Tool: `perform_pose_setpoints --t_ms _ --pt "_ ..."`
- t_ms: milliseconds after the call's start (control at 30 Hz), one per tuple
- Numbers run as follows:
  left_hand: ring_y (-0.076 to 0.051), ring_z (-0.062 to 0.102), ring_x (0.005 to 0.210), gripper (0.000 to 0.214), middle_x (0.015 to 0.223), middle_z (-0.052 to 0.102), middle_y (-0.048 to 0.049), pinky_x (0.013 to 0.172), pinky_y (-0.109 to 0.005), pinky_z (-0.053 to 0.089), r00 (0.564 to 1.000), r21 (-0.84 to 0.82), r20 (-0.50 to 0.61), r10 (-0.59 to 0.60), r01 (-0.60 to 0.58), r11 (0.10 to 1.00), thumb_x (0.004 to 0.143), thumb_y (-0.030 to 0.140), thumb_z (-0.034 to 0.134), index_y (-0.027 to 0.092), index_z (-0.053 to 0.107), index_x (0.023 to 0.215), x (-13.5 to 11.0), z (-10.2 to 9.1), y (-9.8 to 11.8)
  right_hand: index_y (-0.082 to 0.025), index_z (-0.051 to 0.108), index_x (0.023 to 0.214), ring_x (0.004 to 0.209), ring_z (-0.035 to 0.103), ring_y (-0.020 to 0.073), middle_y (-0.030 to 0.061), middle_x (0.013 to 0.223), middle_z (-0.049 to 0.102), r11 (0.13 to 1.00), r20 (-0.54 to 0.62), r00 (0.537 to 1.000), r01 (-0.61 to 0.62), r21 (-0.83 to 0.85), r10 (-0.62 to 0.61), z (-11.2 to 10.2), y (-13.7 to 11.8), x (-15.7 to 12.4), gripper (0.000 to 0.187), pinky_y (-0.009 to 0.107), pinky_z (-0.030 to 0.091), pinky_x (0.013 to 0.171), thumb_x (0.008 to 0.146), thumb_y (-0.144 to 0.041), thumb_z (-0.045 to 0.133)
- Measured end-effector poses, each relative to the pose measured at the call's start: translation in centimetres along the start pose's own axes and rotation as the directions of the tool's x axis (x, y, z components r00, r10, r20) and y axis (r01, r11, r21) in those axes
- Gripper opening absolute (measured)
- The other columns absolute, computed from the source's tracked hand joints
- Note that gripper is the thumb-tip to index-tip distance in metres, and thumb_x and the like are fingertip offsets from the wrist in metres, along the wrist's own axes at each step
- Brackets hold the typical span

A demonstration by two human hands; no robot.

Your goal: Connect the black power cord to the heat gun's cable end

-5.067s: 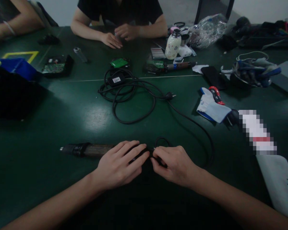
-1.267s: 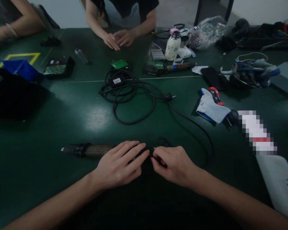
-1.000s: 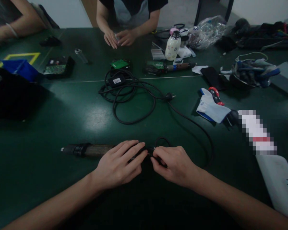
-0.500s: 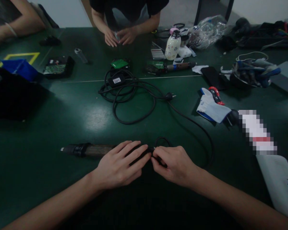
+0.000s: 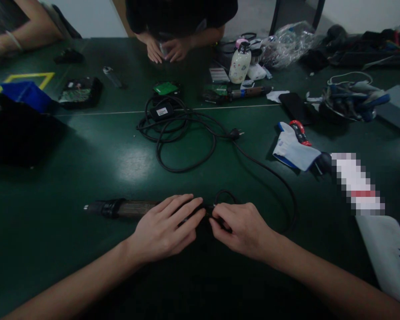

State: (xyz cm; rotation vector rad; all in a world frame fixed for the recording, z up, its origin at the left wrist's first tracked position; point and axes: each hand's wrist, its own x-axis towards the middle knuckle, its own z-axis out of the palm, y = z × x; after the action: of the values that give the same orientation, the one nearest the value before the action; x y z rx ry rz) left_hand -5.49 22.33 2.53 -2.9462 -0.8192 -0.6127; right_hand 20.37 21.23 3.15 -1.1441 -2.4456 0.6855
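Observation:
A long dark tool with a brownish barrel (image 5: 126, 208) lies on the green table (image 5: 86, 249), its tip pointing left. My left hand (image 5: 165, 229) rests over its handle end with the fingers laid along it. My right hand (image 5: 242, 229) is closed in a pinch on the black cable (image 5: 273, 175) where it leaves the handle. The two hands almost touch. The cable makes a small loop above my right hand, then runs up to a plug (image 5: 235, 132) beside a loose coil (image 5: 180, 133).
A person opposite holds something small in both hands (image 5: 165, 48). Another person's arm (image 5: 16, 35) lies at far left. Circuit boards (image 5: 166, 87), a second tool (image 5: 250, 92), a bottle (image 5: 240, 64), a glove (image 5: 295, 149), a black case (image 5: 16, 133) and a white bag (image 5: 386, 255) surround the coil.
My hands have hardly moved; the left fingers shifted slightly on the handle. The person opposite has leaned in over the table and drawn the hands closer.

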Motion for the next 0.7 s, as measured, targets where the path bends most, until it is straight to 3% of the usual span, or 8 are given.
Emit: perform_pose_setpoints --t_ms 100,300,467,700 --pt "-0.032 0.062 0.132 0.044 0.147 0.064 -0.0093 0.102 -0.048 0.058 0.999 0.012 0.029 0.039 -0.039 0.999 0.095 0.027 0.066 0.019 0.065 0.139 0.17 -0.10 0.01 -0.019 0.056 0.091 0.062 0.055 0.0101 -0.0016 0.078 0.063 1.000 0.007 1.000 -0.004 -0.006 0.004 -0.01 -0.04 -0.01 0.012 0.025 0.034 0.057 0.103 -0.023 0.054" --pt "-0.031 0.063 0.130 0.041 0.144 0.065 -0.0105 0.104 -0.045 0.058 1.000 0.004 -0.005 -0.018 0.018 1.000 0.095 0.022 0.066 0.015 0.067 0.136 0.28 -0.05 0.01 -0.019 0.056 0.091 0.061 0.053 0.0098 -0.0018 0.078 0.062 1.000 0.026 1.000 -0.015 0.014 0.014 -0.11 -0.09 0.03 0.015 0.025 0.033 0.056 0.104 -0.025 0.052" --pt "-0.032 0.061 0.131 0.044 0.145 0.065 -0.0102 0.102 -0.047 0.058 0.999 -0.002 0.013 0.030 -0.030 1.000 0.095 0.025 0.066 0.016 0.065 0.138 0.29 -0.14 -0.02 -0.019 0.055 0.092 0.062 0.054 0.0101 -0.0022 0.077 0.062 1.000 0.020 1.000 -0.014 0.013 0.013 -0.12 -0.05 0.03 0.013 0.026 0.033 0.057 0.104 -0.024 0.052" --pt "-0.031 0.062 0.131 0.043 0.146 0.064 -0.0101 0.103 -0.045 0.058 1.000 0.009 -0.007 -0.005 0.005 1.000 0.095 0.024 0.066 0.015 0.065 0.137 0.12 0.01 0.07 -0.019 0.055 0.090 0.060 0.053 0.0098 -0.0028 0.075 0.061 1.000 0.002 1.000 -0.011 0.012 0.011 -0.01 -0.07 0.00 0.015 0.026 0.031 0.056 0.103 -0.025 0.053"
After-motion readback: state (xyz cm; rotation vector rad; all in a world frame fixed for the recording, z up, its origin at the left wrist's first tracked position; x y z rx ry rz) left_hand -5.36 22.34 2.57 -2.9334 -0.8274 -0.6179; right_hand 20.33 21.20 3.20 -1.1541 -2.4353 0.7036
